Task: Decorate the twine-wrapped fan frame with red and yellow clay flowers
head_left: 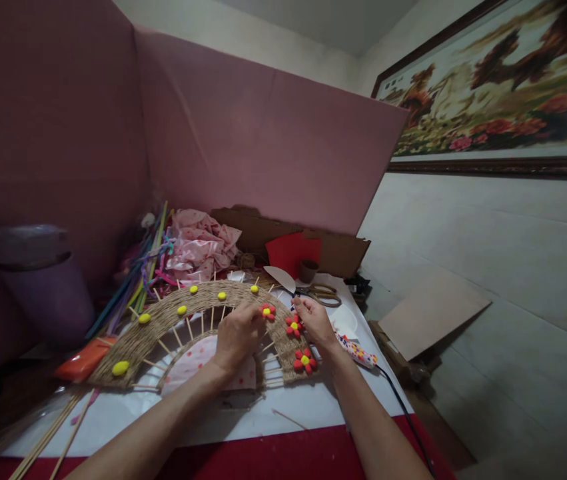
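Note:
A woven twine arch (203,298) on thin sticks lies on the white sheet, with yellow oval pieces (120,368) along its left and top. On its right part are red flowers with yellow centres: an upper flower (267,311), a middle flower (294,325) and a lower flower (305,361). My left hand (238,335) is closed at the left edge of the upper flower; its fingertips are hidden. My right hand (316,321) pinches above the middle flower, and whatever lies between the fingers is too small to tell. Under my left wrist is spotted pink fabric (190,365).
Scissors (326,293) and a pale leaf-shaped blade (280,277) lie behind the right hand. A flower-patterned tool (360,351) with a black cord (403,403) rests to the right. A purple bin (48,293), pipe cleaners (150,260) and crumpled pink fabric (200,243) stand leftward.

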Action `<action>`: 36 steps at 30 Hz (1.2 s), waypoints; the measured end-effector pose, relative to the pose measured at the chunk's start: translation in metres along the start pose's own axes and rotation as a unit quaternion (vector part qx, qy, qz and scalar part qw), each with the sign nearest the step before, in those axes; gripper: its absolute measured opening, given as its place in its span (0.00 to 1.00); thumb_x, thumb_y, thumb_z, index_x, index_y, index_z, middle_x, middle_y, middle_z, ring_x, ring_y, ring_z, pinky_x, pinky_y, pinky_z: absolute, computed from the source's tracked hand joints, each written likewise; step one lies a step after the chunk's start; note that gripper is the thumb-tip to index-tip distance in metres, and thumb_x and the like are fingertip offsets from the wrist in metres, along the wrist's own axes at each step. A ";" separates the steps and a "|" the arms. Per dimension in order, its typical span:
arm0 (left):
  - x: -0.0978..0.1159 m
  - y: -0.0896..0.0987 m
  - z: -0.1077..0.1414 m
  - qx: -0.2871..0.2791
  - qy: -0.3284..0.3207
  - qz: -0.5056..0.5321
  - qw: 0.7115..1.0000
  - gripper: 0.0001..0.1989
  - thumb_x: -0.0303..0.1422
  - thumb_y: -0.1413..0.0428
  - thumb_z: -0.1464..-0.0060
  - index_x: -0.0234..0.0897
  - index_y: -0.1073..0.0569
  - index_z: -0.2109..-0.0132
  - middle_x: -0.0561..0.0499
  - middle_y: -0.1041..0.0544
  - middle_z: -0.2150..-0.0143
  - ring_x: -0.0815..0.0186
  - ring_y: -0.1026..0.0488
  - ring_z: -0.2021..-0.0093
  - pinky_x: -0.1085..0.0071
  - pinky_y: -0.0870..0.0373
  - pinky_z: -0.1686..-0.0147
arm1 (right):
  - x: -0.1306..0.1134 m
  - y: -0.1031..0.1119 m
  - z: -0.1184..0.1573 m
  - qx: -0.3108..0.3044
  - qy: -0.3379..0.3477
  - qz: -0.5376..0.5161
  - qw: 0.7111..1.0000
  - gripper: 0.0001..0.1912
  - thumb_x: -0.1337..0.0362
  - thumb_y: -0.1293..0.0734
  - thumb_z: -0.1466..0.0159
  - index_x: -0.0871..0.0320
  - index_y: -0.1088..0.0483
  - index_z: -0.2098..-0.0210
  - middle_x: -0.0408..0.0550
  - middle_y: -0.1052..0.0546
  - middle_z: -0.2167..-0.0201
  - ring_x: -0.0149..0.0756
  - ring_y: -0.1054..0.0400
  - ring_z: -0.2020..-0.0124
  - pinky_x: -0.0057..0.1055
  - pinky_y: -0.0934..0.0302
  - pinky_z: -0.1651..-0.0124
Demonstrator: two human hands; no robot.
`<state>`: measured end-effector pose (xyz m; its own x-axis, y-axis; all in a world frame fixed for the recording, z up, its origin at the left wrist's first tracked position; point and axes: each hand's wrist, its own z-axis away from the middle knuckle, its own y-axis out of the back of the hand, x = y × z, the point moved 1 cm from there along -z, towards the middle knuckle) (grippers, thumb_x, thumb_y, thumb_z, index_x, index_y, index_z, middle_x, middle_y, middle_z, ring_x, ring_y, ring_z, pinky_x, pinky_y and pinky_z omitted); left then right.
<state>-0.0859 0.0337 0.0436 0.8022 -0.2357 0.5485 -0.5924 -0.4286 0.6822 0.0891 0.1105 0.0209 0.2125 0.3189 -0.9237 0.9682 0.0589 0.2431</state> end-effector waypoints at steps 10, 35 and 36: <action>-0.002 -0.001 0.000 0.001 -0.047 -0.018 0.999 0.10 0.29 0.51 0.44 0.37 0.25 0.68 0.50 0.29 0.70 0.67 0.32 0.70 0.74 0.39 0.69 | 0.000 0.000 0.001 0.002 0.002 0.001 1.000 0.26 0.42 0.39 0.44 0.61 0.30 0.69 0.44 0.30 0.80 0.30 0.40 0.79 0.25 0.45 0.77; -0.002 0.014 0.013 -0.041 -0.125 -0.228 0.965 0.22 0.23 0.57 0.43 0.48 0.33 0.47 0.43 0.32 0.54 0.62 0.30 0.65 0.70 0.34 0.73 | -0.001 0.000 0.000 0.002 0.007 0.018 1.000 0.27 0.40 0.40 0.44 0.61 0.30 0.70 0.45 0.30 0.79 0.31 0.40 0.79 0.25 0.45 0.77; -0.001 0.014 0.012 -0.049 -0.124 -0.228 0.964 0.21 0.23 0.57 0.42 0.49 0.32 0.47 0.43 0.32 0.54 0.62 0.30 0.65 0.70 0.33 0.73 | -0.001 0.000 0.001 0.002 0.009 0.019 1.000 0.27 0.40 0.40 0.44 0.60 0.30 0.70 0.45 0.30 0.79 0.31 0.40 0.79 0.25 0.44 0.77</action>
<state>-0.0942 0.0175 0.0467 0.9669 -0.2490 0.0556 -0.1677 -0.4562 0.8739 0.0893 0.1097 0.0216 0.2460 0.3369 -0.9088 0.9602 0.0429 0.2759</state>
